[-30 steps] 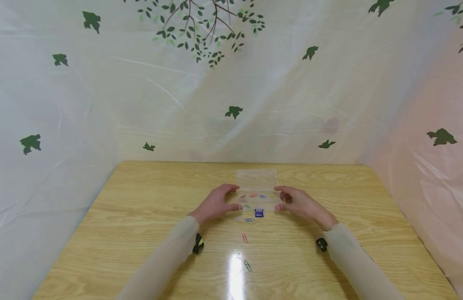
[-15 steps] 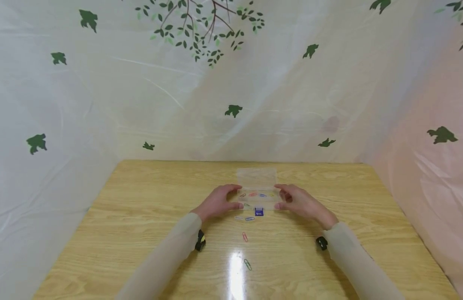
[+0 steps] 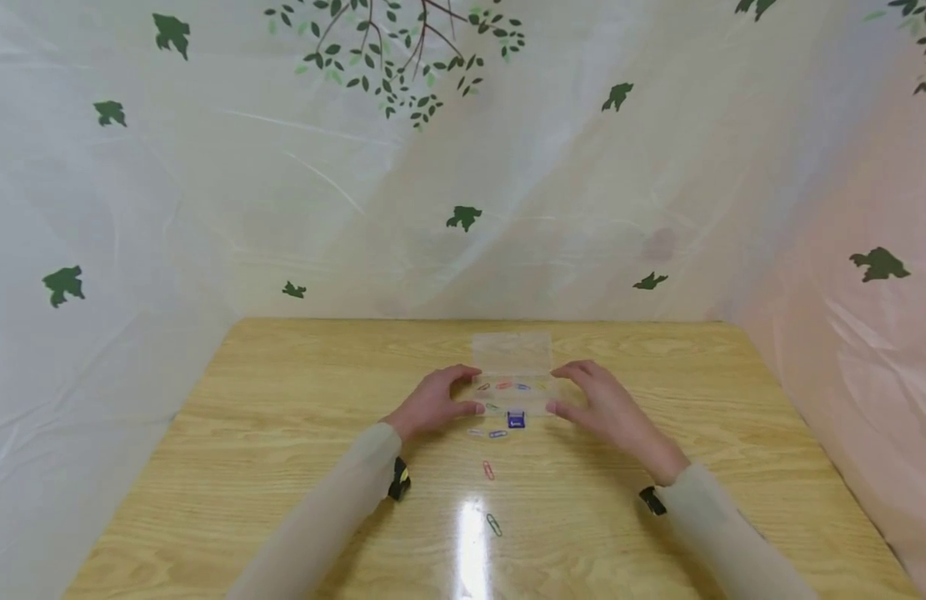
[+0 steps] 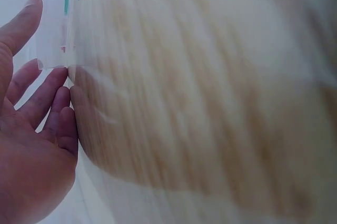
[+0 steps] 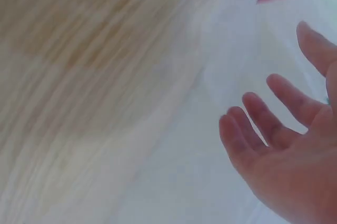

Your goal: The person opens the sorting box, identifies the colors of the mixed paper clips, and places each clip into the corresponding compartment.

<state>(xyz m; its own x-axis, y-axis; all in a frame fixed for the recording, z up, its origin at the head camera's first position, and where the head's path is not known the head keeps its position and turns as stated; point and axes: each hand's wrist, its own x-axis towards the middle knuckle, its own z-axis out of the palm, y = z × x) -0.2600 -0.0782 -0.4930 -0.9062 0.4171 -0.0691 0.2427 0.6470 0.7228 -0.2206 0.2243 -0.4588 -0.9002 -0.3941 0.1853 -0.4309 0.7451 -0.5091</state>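
head view: a clear box (image 3: pixel 524 399) sits on the table (image 3: pixel 342 367), its lid (image 3: pixel 511 353) back on the far side and colored clips in a row inside; the left hand (image 3: pixel 432 402) lies with thumb and fingers spread about the box's left end, though i can't tell whether it grips; the right hand (image 3: pixel 616 412) has thumb and fingers parted, holding nothing, just beside the other end; nearer the camera lie a red paper clip (image 3: pixel 488 470) and a green paper clip (image 3: pixel 494 524)
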